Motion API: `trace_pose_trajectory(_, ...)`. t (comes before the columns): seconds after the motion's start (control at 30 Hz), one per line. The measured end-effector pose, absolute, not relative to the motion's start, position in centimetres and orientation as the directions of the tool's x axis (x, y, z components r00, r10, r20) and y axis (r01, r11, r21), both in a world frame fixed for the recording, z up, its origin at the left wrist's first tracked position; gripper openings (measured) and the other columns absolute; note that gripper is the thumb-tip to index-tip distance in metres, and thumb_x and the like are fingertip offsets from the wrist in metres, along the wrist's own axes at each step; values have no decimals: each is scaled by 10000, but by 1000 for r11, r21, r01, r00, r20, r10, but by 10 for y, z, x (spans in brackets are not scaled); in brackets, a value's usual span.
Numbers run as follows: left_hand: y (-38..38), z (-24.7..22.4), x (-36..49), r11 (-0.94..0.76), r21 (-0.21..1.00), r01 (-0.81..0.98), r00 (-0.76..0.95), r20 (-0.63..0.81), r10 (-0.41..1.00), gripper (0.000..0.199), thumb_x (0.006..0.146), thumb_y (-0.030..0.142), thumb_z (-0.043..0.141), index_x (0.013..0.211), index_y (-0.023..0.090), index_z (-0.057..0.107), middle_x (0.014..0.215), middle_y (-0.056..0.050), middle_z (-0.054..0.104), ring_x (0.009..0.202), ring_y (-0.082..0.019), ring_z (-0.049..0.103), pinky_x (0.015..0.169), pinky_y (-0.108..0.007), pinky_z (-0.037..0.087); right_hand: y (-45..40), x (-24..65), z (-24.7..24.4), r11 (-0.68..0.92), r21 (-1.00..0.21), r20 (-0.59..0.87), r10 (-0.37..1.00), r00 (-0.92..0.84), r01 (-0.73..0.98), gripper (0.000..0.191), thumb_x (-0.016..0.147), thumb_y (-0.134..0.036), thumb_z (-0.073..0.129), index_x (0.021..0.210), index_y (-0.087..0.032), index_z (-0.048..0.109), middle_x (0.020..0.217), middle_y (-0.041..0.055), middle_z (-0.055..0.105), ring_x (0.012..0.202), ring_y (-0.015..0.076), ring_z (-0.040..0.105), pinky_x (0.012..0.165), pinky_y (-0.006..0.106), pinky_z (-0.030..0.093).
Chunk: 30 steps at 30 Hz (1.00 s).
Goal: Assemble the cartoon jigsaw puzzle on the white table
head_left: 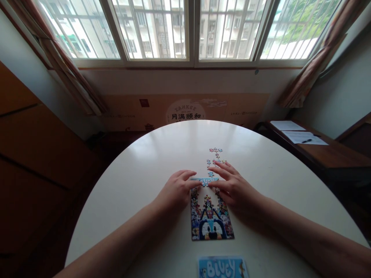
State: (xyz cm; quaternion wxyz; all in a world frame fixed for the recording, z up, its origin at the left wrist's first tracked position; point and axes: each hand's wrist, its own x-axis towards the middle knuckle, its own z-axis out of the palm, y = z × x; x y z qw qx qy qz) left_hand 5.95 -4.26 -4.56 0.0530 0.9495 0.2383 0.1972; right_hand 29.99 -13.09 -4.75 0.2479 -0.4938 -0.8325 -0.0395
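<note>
A partly assembled jigsaw puzzle [213, 227] lies on the white round table in front of me, with a blue dog face at its near end and a bare gap in its upper middle. My left hand [177, 188] rests at its upper left corner, fingers stretched out and tips on the top edge. From the other side my right hand [235, 184] reaches over the upper right, fingers spread. Between the fingertips of both hands sits a light blue puzzle piece [205, 184]. Loose puzzle pieces [216, 150] lie beyond the puzzle, some partly behind my right hand.
A blue card or box lid marked "Bluey" [222, 267] lies at the near edge of view. The round table [130, 216] curves away toward a window wall. On the right stands a brown desk [342, 152] with papers [304, 138] and a pen [306, 141].
</note>
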Motion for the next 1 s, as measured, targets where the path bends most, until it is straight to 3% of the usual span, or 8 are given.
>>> trace_pose_trajectory(0.3, -42, -42, 59, -853, 277, 442, 804, 299, 514, 435, 821, 29, 551, 1097, 286, 766, 1290, -70, 683, 1187, -269, 618, 1017, -524, 521, -132, 297, -48, 524, -190, 469, 791, -392, 830, 342, 829, -94, 639, 1104, -269, 744, 1386, 84, 633, 1410, 335, 464, 1121, 639, 408)
trace_pose_trajectory(0.43, -33, -39, 53, -772, 432, 465, 721, 322, 614, 425, 869, 54, 453, 1101, 233, 760, 1261, -82, 695, 1186, -247, 629, 1038, -489, 521, -132, 308, -39, 518, -194, 616, 725, -307, 833, 358, 863, -77, 558, 1134, -240, 727, 1266, 75, 704, 1314, 294, 558, 1095, 575, 460)
trace_pose_trajectory(0.6, -14, -29, 41, -585, 646, 491, 550, 291, 783, 365, 885, 142, 430, 1037, 203, 756, 1184, -70, 724, 1123, -228, 668, 1027, -442, 538, -120, 343, -36, 374, -323, 708, 705, -40, 870, 286, 881, -127, 562, 1067, -228, 754, 1139, 89, 739, 1213, 297, 610, 1060, 541, 491)
trace_pose_trajectory(0.7, -9, -24, 38, -504, 721, 475, 462, 283, 840, 313, 882, 195, 463, 1023, 193, 743, 1149, -73, 733, 1091, -234, 679, 988, -436, 558, -107, 363, -49, 276, -485, 659, 740, 138, 830, 271, 883, -187, 564, 1076, -208, 752, 1162, 110, 729, 1177, 297, 632, 1076, 549, 475)
trace_pose_trajectory(0.83, -11, -21, 39, -471, 760, 447, 445, 268, 855, 272, 877, 239, 499, 1005, 185, 733, 1128, -84, 735, 1045, -238, 690, 962, -447, 568, -96, 373, -66, 157, -695, 487, 821, 298, 702, 343, 870, -236, 560, 1175, -194, 710, 1250, 111, 704, 1208, 287, 630, 1099, 532, 460)
trace_pose_trajectory(1.0, -12, -23, 40, -482, 759, 437, 451, 279, 848, 263, 868, 274, 507, 982, 194, 729, 1114, -81, 736, 1066, -244, 677, 982, -466, 549, -93, 370, -71, 136, -665, 424, 878, 221, 734, 452, 853, -237, 553, 1292, -187, 652, 1354, 124, 650, 1292, 297, 576, 1149, 534, 409)
